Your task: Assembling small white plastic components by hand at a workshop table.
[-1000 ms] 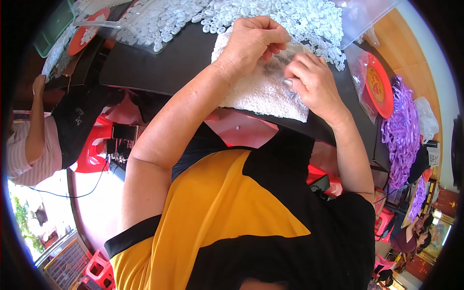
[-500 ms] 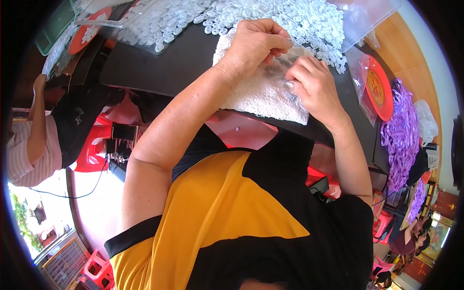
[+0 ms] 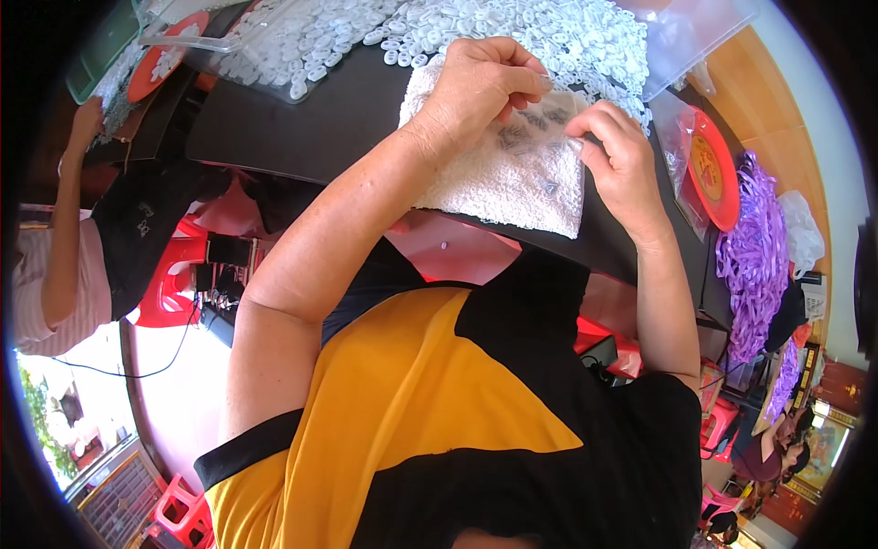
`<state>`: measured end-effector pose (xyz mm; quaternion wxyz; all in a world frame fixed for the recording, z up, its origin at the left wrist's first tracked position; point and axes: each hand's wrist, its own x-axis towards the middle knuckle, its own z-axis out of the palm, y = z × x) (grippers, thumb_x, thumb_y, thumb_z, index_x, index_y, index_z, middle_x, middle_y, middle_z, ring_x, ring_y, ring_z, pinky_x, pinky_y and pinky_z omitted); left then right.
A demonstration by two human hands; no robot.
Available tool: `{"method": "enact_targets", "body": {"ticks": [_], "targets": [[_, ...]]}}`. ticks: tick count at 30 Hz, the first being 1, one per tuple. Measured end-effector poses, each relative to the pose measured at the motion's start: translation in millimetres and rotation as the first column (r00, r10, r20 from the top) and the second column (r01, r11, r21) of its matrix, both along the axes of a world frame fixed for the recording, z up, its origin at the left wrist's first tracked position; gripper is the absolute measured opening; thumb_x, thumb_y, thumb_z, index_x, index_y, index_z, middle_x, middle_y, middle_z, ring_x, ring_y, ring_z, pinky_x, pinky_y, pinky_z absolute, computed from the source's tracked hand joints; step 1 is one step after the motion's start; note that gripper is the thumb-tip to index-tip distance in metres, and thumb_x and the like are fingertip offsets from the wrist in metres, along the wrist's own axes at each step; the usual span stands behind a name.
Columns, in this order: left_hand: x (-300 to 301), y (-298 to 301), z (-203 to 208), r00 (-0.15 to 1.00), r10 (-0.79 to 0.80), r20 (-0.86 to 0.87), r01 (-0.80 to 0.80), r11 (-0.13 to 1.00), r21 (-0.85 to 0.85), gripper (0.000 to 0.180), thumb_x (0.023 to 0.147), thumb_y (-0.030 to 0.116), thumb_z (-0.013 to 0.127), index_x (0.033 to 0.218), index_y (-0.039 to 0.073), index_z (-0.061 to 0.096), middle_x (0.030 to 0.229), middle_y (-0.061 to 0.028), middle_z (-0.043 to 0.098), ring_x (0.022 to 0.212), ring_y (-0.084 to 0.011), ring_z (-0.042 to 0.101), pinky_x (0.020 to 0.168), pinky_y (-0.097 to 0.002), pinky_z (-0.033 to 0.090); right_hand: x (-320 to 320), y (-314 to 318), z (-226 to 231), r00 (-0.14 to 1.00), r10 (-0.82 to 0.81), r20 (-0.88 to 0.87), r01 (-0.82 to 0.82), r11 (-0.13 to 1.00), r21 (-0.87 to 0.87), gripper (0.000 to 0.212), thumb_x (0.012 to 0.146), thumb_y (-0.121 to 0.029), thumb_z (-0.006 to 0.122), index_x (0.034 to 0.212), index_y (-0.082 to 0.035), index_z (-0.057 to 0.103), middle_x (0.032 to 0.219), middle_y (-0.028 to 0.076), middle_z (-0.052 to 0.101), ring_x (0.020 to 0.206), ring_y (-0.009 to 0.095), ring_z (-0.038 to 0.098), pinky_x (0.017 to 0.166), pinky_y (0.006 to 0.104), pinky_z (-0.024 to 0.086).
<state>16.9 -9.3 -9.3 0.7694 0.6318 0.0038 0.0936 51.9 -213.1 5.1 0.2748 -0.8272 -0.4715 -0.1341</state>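
Note:
A folded white towel (image 3: 512,188) lies on the dark table, with small grey metal-looking pieces (image 3: 517,137) scattered on it. Over the towel's far part, my left hand (image 3: 485,87) is closed in a pinch, thumb against curled fingers. What sits between those fingertips is too small to make out. My right hand (image 3: 617,151) is at the towel's right edge, thumb and forefinger also pinched together, their contents unclear. Just beyond both hands spreads a heap of small white oval plastic pieces (image 3: 512,37).
A clear plastic tray (image 3: 677,46) stands at the far right. Beside it on the right are a red plate (image 3: 713,169) and a bundle of purple ribbon (image 3: 754,256). At the left, another person's arm (image 3: 69,201) reaches toward more white pieces near a green bin (image 3: 102,50).
My right hand has shifted slightly right and up, uncovering grey pieces on the towel. My left hand has stayed nearly still. The other person's arm has reached farther forward.

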Motion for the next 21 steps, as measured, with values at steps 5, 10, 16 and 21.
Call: {"method": "enact_targets", "body": {"ticks": [5,10,16,21], "targets": [[-0.9,0.2,0.2,1.000,0.005,-0.004,-0.005,1.000,0.003,0.010,0.079,0.008,0.070,0.085,0.001,0.068,0.071,-0.0046,0.064,0.061,-0.0084,0.058,0.049,-0.0208,0.043,-0.7,-1.1,1.2,1.000,-0.004,0.017,0.005,0.999,-0.036,0.013,0.073,0.001,0.059,0.083,-0.007,0.060,0.081,0.004,0.057,0.083,0.024,0.059,0.075,0.0369,0.042],[0.8,0.2,-2.5,1.000,0.008,0.003,-0.008,1.000,0.018,0.011,0.078,0.008,0.070,0.086,0.001,0.068,0.071,-0.0046,0.065,0.060,-0.0082,0.058,0.049,-0.0205,0.042,-2.9,2.9,-4.1,0.998,0.001,0.068,0.005,0.997,-0.083,0.012,0.073,0.001,0.060,0.081,-0.007,0.061,0.082,0.004,0.056,0.086,0.025,0.058,0.076,0.0377,0.041],[2.0,0.6,-3.9,1.000,0.011,-0.015,-0.011,1.000,0.011,0.011,0.078,0.007,0.071,0.086,0.001,0.068,0.070,-0.0043,0.065,0.060,-0.0079,0.058,0.049,-0.0204,0.042,-2.3,5.4,-8.4,0.993,0.012,0.115,0.003,0.991,-0.133,0.013,0.072,0.001,0.060,0.081,-0.008,0.061,0.082,0.004,0.055,0.086,0.026,0.057,0.076,0.0389,0.040],[-0.8,1.2,-1.2,1.000,0.012,-0.014,-0.012,0.999,0.045,0.012,0.078,0.009,0.071,0.087,0.002,0.069,0.071,-0.0039,0.065,0.062,-0.0076,0.058,0.051,-0.0203,0.043,-5.7,6.6,3.3,0.982,0.022,-0.187,-0.013,0.999,0.050,0.009,0.073,0.001,0.059,0.082,-0.002,0.059,0.081,0.009,0.057,0.079,0.029,0.058,0.069,0.0387,0.044]]}}
